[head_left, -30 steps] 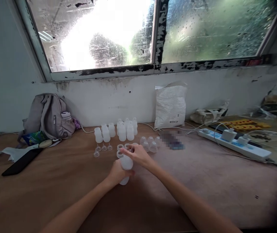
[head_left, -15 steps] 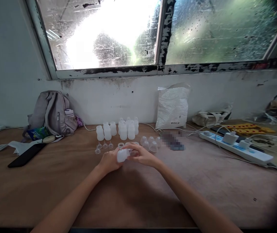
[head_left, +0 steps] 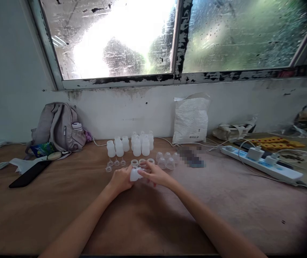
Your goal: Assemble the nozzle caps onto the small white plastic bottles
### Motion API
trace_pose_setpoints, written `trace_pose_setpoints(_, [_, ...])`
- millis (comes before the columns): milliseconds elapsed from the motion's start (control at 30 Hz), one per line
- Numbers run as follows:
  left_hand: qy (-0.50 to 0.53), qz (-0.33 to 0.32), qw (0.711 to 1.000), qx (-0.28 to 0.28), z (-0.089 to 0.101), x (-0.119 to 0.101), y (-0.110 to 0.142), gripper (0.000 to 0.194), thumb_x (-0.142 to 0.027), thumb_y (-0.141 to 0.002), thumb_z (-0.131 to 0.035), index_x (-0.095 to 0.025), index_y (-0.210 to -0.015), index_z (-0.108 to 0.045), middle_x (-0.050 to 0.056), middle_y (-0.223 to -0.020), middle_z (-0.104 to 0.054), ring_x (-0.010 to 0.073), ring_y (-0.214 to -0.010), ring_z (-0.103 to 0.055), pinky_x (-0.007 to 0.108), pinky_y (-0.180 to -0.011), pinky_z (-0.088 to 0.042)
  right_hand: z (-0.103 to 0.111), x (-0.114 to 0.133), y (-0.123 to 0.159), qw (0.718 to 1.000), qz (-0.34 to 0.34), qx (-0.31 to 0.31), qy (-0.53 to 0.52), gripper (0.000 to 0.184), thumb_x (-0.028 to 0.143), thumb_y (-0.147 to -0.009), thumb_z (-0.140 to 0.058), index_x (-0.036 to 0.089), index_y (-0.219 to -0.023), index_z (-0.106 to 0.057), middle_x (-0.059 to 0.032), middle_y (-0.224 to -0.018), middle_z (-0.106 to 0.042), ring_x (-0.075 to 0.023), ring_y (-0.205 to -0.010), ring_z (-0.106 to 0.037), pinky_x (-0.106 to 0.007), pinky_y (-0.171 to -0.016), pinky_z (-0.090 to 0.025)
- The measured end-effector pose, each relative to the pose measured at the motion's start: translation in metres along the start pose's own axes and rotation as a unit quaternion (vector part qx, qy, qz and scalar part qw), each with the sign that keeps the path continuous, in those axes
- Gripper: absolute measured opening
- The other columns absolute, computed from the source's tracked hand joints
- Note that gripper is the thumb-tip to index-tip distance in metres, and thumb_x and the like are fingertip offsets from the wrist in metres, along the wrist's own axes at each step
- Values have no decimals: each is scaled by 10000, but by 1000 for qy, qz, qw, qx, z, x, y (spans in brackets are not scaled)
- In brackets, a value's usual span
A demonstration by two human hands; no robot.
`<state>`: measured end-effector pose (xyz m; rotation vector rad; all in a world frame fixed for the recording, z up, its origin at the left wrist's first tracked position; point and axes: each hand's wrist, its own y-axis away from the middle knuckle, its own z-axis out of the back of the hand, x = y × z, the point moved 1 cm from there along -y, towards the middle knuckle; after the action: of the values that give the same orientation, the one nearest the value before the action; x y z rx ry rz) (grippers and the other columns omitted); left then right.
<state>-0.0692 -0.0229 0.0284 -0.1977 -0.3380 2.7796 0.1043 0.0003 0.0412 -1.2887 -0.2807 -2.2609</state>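
A frosted white baby bottle point(head_left: 134, 175) lies tilted on its side between my hands, just above the table. My left hand point(head_left: 121, 179) is wrapped round its body from the left. My right hand point(head_left: 156, 173) grips its right end with thumb and fingers, which hide that end. Just beyond my hands, several pale rings point(head_left: 134, 163) sit in a row. Clear bottle nipples point(head_left: 116, 162) stand to the left, and clear dome caps point(head_left: 170, 164) to the right. Farther back are open bottles point(head_left: 119, 148) and bottles with nipples fitted point(head_left: 145, 147).
A grey backpack point(head_left: 59, 125) leans on the wall at the left, with a black flat object point(head_left: 29, 174) before it. A white plastic package point(head_left: 191, 120) stands at the back. To the right lie a power strip point(head_left: 260, 165) with cables and yellow parts point(head_left: 277, 143).
The bottle has tipped, so less of its body shows. My right thumb has come over its right end, and my right fingers have shifted. The rings behind are less covered.
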Motion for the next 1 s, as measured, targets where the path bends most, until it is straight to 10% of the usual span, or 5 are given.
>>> trace_pose_setpoints(200, [-1,-13,1000,-14,-2,2,0,238,-286,-721,-469,-173,-929,-455,85,-889,-624,245,-807,-606,290,-628,-443,-4,5,-2,998,59,5,-16,479,446,-690,-589,258,-1103,-437,-73,-1048,-476,-138,-693,-566,-144,-296,-425])
trace_pose_setpoints(367, [-4,-32,999,-28,-6,1,0,225,-282,-724,-480,-163,-914,-470,93,-861,-627,256,-814,-603,298,-639,-444,-9,0,-3,998,-19,19,-56,395,504,-771,-449,176,-988,-475,-23,-728,-514,-89,-446,-513,-191,-286,-414])
trace_pose_setpoints(767, [212,-32,973,-82,-12,8,-4,485,-455,-656,-606,-205,-1038,-441,50,-857,-605,220,-770,-597,286,-635,-441,15,-2,-5,983,136,-55,-107,431,319,-610,-688,189,-989,-528,-27,-931,-564,-118,-715,-523,-242,-630,-442])
trace_pose_setpoints(1000, [289,-13,937,-195,-5,14,-9,425,-475,-642,-619,-150,-900,-529,45,-827,-517,188,-771,-539,312,-697,-442,12,-37,-8,975,78,-46,202,398,266,-600,-679,167,-974,-584,-53,-833,-607,-180,-724,-554,-300,-673,-438])
